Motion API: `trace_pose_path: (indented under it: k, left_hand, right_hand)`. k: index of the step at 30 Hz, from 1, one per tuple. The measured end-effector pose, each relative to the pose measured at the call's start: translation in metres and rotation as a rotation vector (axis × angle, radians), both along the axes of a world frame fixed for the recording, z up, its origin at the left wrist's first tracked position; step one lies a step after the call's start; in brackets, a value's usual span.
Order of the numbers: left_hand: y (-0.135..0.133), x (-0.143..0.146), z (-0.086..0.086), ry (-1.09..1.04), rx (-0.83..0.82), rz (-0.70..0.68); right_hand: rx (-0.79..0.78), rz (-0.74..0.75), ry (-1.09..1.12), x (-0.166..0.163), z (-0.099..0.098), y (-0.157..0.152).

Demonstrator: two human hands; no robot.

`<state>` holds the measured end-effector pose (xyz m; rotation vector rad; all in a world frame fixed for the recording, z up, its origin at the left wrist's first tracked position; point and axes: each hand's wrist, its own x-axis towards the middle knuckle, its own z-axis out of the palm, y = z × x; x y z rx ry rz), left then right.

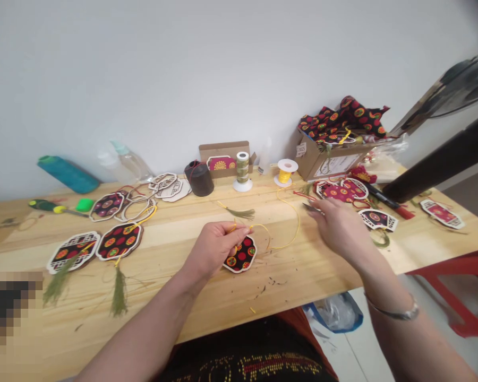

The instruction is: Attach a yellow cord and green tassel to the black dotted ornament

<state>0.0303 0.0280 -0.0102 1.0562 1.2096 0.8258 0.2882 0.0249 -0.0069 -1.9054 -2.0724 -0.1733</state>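
Note:
My left hand (219,245) is closed in a pinch on a yellow cord (258,227) at the top of a scalloped ornament (242,255) with a pale rim and black patterned fabric. Its fingers cover part of that ornament. From there the cord loops across the table to a spool of yellow cord (287,171). Over to the right, my right hand (336,223) is closed around small dark metal scissors (313,208), whose tips point left; the handles are hidden in the palm. Just behind the left hand lies a loose green tassel (242,213) with a yellow tie.
Finished-looking tasselled ornaments (119,241) lie at left, near a screwdriver (48,206) and a teal thread cone (67,174). Along the wall stand a black thread cone (199,178), a green ribbon spool (242,171) and a cardboard box (329,163) of fabric. A black post (438,159) rises at right.

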Motion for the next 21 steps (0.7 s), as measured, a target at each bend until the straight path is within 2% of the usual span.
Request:
trace_pose_path:
  k: [2,6,21]
  left_hand:
    - [0.0,0.001,0.0,-0.048,-0.013,0.025]
    - [-0.001,0.002,0.003,-0.087,-0.036,0.065]
    - [0.001,0.0,0.001,-0.098,0.023,0.107]
  right_hand:
    - [-0.036,-0.12,-0.158,0.021,-0.008,-0.008]
    - [-0.117,-0.132,-0.252,0.042,-0.021,-0.019]
    - [-0.226,-0.189,-0.329,0.052,-0.025,-0.014]
